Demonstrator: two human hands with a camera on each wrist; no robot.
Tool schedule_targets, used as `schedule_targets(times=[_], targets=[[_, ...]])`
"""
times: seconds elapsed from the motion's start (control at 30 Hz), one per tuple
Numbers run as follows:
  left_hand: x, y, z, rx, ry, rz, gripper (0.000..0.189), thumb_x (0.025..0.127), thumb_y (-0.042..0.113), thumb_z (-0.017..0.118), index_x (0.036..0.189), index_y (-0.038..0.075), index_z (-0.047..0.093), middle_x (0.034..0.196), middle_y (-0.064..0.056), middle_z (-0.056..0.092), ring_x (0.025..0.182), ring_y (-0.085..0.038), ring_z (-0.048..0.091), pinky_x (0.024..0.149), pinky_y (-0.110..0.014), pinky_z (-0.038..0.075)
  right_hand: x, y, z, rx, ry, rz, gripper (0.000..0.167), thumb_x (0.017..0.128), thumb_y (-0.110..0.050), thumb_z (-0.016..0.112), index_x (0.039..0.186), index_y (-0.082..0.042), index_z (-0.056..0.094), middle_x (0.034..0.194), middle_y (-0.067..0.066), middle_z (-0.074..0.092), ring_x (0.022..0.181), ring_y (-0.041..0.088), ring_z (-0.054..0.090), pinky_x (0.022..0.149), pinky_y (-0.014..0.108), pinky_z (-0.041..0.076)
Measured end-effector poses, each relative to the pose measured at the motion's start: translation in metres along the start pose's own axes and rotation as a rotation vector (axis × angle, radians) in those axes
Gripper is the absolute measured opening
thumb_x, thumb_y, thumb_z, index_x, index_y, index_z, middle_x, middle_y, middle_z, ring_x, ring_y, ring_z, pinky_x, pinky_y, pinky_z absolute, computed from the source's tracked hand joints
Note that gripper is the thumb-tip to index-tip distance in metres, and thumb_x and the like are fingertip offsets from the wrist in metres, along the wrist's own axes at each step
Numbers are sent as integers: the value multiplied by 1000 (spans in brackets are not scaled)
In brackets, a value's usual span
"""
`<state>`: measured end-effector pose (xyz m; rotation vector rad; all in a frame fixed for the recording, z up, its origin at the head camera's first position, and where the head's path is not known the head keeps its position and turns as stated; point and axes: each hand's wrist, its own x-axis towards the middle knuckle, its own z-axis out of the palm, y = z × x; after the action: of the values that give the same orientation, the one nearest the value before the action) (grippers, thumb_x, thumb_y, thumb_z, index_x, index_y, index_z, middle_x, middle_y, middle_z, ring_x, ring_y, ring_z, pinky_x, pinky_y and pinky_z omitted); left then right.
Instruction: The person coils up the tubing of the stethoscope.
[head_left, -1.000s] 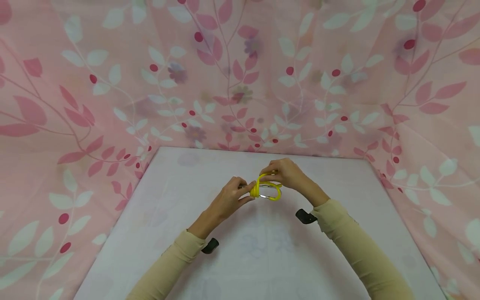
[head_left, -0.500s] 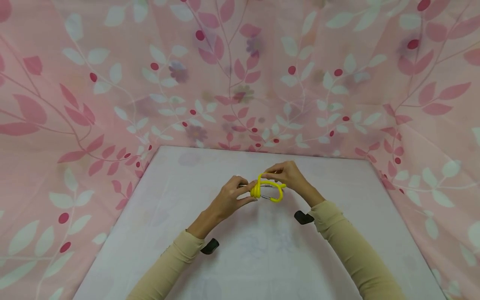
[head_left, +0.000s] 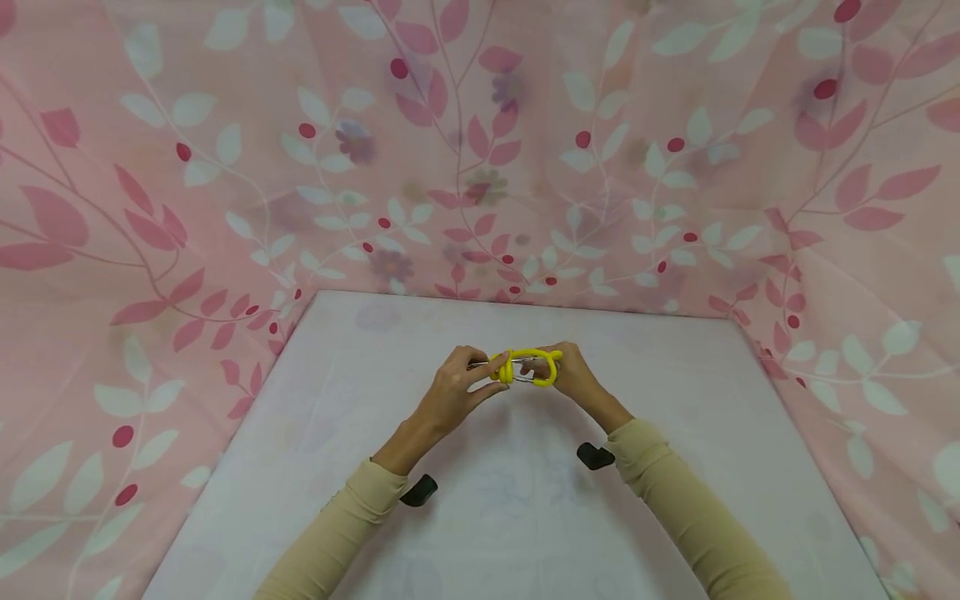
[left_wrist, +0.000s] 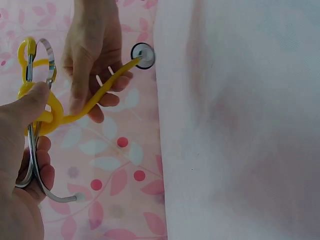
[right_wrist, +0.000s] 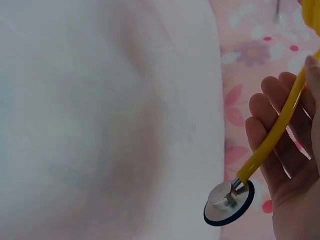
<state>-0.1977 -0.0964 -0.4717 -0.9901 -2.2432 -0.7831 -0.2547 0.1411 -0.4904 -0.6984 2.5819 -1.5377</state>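
Observation:
A stethoscope with yellow tubing (head_left: 536,353) is held above the white table, its tube wound around the metal ear tubes (left_wrist: 33,150). My left hand (head_left: 448,390) grips the ear tubes and the wound coils, thumb on the yellow tube. One pale ear tip (left_wrist: 79,197) sticks out below that hand. My right hand (head_left: 579,377) pinches the free stretch of tube (right_wrist: 280,125) near the coils, and the tube runs across its fingers. From the tube's end hangs the round chest piece (right_wrist: 226,202) with its dark rim, hidden in the head view.
The white-covered table (head_left: 480,517) lies beneath both hands. Pink leaf-patterned cloth (head_left: 480,167) walls it at the back and sides. Dark wrist-camera mounts (head_left: 596,456) stick out under both sleeves.
My right hand has come down from above the yellow loop to behind it, drawing the free tube along. The stethoscope and my left hand have shifted slightly up and left.

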Motion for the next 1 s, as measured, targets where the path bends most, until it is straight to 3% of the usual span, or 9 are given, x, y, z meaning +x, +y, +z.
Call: schedule_targets(times=[0.17,0.27,0.4,0.5,0.77,0.9,1.0], targets=[[-1,-7,2,37,13,-48,57,78,23,81,133,18,64,96,-10,59,92,-21,57,78,-31,54,-9,-1,20,138,-15,163,27,92,-20,69,114,-4,73,92,21,75,75,36,73,71,41,61],[-2,-11,3,58,9,-90,55,79,21,81,132,20,65,97,-11,60,93,-22,58,78,-32,55,-15,-4,28,73,-41,111,27,93,-19,67,114,-3,72,91,20,74,76,34,74,70,37,61],[-4,-17,4,88,3,-143,52,81,21,80,130,21,66,97,-11,60,93,-23,57,79,-32,55,-20,-8,35,-12,-70,24,26,93,-18,67,110,0,73,87,11,76,74,23,74,66,25,59],[-4,-21,5,109,0,-157,51,80,20,81,130,20,66,95,-11,60,91,-23,56,77,-32,55,-23,-14,38,-35,-94,23,23,92,-17,69,108,-1,74,85,8,76,74,19,73,65,22,58],[-9,-29,10,179,-34,-154,50,81,22,80,129,21,67,93,-12,60,88,-24,55,73,-31,52,-29,-29,40,-140,-151,63,23,90,-28,72,104,-10,77,84,-1,75,70,9,63,62,20,51],[-12,-31,13,217,-51,-140,50,80,21,81,128,23,67,93,-12,60,87,-24,55,73,-31,52,-29,-34,39,-189,-164,36,18,88,-30,74,98,-15,78,78,-5,72,63,5,55,56,17,45],[-12,-32,15,233,-63,-143,50,80,22,80,128,23,67,93,-12,60,87,-23,55,73,-31,52,-29,-37,36,-212,-171,-5,21,87,-29,76,98,-12,77,76,-5,69,61,5,51,53,18,41]])
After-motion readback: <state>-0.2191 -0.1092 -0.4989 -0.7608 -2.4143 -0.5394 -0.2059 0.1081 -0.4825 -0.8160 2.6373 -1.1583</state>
